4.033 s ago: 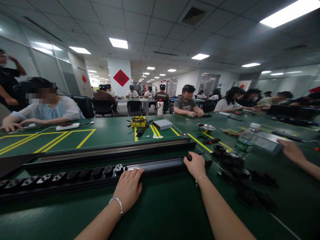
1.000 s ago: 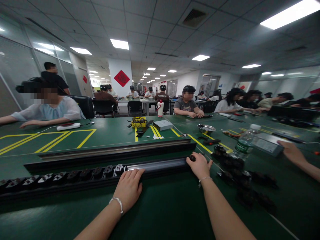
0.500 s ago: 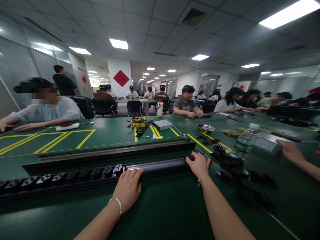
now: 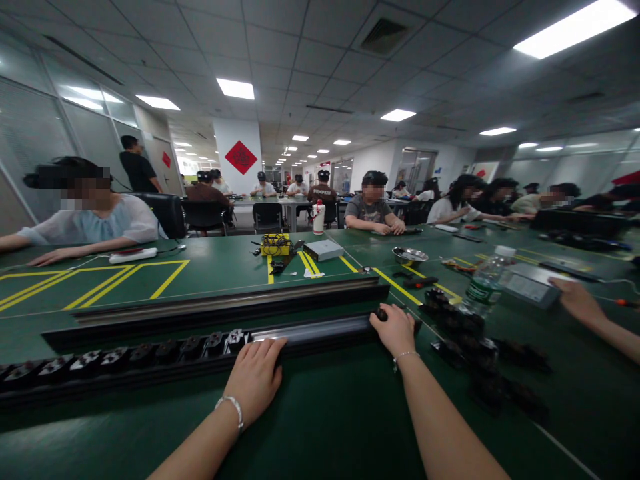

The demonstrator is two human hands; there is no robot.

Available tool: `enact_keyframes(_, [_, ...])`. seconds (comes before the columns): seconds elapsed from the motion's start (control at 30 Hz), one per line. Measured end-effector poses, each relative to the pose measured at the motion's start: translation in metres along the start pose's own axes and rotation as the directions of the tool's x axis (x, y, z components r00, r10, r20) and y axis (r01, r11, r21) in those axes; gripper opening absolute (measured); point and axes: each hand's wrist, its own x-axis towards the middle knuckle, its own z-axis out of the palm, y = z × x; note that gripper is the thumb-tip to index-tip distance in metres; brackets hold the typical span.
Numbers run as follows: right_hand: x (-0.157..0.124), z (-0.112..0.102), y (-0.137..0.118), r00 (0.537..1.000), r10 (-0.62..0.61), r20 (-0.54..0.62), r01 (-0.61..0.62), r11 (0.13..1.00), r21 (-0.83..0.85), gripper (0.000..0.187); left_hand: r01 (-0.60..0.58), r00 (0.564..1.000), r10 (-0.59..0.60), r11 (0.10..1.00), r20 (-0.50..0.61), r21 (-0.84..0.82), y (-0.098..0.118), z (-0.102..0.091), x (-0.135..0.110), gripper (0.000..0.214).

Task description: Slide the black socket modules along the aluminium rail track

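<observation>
A long black rail [image 4: 320, 331] with a shiny inner channel runs across the table in front of me. Several black socket modules [image 4: 143, 353] sit in a row along its left stretch. My left hand [image 4: 256, 373] is closed over the rail's near edge, its fingertips just right of the last module. At the rail's right end, my right hand [image 4: 395, 330] is closed around a small black part [image 4: 382, 313]; its kind is mostly hidden by the fingers. Behind lies a second black rail [image 4: 225, 303] with a metal strip.
Loose black modules [image 4: 455, 327] are heaped right of my right hand. A water bottle [image 4: 484, 280] stands behind them. Another person's hand [image 4: 580, 300] touches a grey metal box [image 4: 530, 283]. Farther back are a steel bowl [image 4: 410, 255] and a white box [image 4: 323, 250].
Both my hands keep nearly the same place on the rail and the small part. The view has shifted slightly. The person at left has moved a hand.
</observation>
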Motion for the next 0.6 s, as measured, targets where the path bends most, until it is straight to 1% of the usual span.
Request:
enact_keyframes(0.37, [-0.0008, -0.0075, -0.0019, 1.0, -0.025, 0.004, 0.025, 1.0, -0.005, 0.032, 0.016, 1.0, -0.016, 1.0, 0.009, 0.005, 0.0023, -0.0026, 0.0006, 0.044])
enact_keyframes(0.6, [-0.0023, -0.0053, -0.0001, 1.0, -0.026, -0.015, 0.026, 1.0, 0.002, 0.033, 0.012, 1.0, -0.012, 1.0, 0.0, -0.006, 0.0002, 0.0001, 0.0002, 0.044])
